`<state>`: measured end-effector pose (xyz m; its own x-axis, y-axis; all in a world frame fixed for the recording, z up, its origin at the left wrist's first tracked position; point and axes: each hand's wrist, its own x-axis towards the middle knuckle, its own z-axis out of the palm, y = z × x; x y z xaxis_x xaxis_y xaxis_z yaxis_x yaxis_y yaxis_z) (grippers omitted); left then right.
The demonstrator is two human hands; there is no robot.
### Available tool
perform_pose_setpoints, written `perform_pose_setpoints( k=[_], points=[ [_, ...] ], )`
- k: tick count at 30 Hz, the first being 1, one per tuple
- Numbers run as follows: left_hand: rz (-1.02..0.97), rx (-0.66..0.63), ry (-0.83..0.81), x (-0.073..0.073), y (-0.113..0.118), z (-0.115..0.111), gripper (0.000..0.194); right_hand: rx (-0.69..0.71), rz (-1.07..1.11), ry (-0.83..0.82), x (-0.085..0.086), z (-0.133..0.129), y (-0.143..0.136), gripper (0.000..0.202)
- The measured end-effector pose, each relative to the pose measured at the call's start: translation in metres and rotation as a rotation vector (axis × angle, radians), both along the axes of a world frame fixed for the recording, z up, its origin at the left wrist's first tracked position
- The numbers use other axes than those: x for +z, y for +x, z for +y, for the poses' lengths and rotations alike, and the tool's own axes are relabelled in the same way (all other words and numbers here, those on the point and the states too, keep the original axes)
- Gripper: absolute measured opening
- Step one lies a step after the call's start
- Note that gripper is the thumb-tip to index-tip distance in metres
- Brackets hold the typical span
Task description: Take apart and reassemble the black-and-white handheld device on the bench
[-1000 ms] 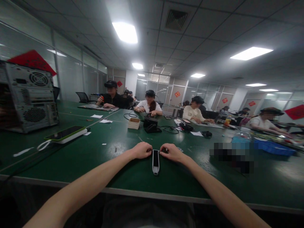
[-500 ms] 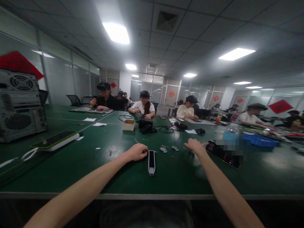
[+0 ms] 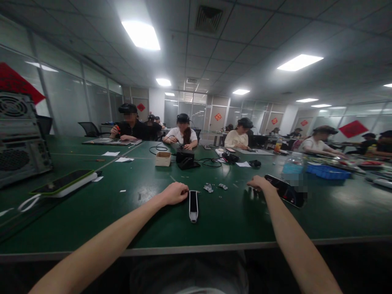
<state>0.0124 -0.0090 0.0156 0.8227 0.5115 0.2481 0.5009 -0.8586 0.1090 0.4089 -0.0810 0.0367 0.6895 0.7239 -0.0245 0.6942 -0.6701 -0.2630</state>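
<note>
My left hand [image 3: 176,193] rests on the green table [image 3: 159,228] with its fingers curled closed. What they hold, if anything, is hidden. Just right of its knuckles lies a slim white handheld device [image 3: 193,206] with a long black screen. Small metal parts [image 3: 208,188] and another metal piece [image 3: 223,186] sit beyond the device. To the right, my right hand [image 3: 261,183] reaches down to the tabletop, fingers bent and partly apart, with nothing visible in them. Behind that hand lies a dark phone [image 3: 288,192], partly covered by it.
A phone in a green case [image 3: 63,181] lies on the left near a computer case [image 3: 23,139]. Ahead stand a small cardboard box [image 3: 163,159] and a black device [image 3: 185,157] with cables. A blue tray [image 3: 329,171] and a bottle [image 3: 293,163] are right. Several people sit opposite.
My right hand has moved a little right and its spread fingers have drawn in and bent down. My left hand stays by the white device. The whole view has shifted slightly.
</note>
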Motion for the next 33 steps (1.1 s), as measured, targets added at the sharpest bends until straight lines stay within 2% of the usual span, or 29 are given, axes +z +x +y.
perform_pose_setpoints(
  k=[3,12,22,33],
  points=[
    [0.000,-0.007,0.002,0.000,0.001,0.001,0.022,-0.049,0.048,-0.080,0.004,-0.002,-0.001,0.036],
    [0.003,-0.007,-0.001,-0.002,0.000,0.002,0.022,-0.124,0.162,-0.105,0.017,-0.012,-0.007,0.030],
    [-0.006,-0.011,-0.007,-0.004,0.000,0.005,0.021,-0.192,0.190,-0.081,0.019,-0.020,0.000,0.030],
    [-0.016,-0.026,-0.009,-0.004,-0.001,0.006,0.022,-0.157,0.217,-0.056,0.025,-0.028,-0.002,0.027]
  ],
)
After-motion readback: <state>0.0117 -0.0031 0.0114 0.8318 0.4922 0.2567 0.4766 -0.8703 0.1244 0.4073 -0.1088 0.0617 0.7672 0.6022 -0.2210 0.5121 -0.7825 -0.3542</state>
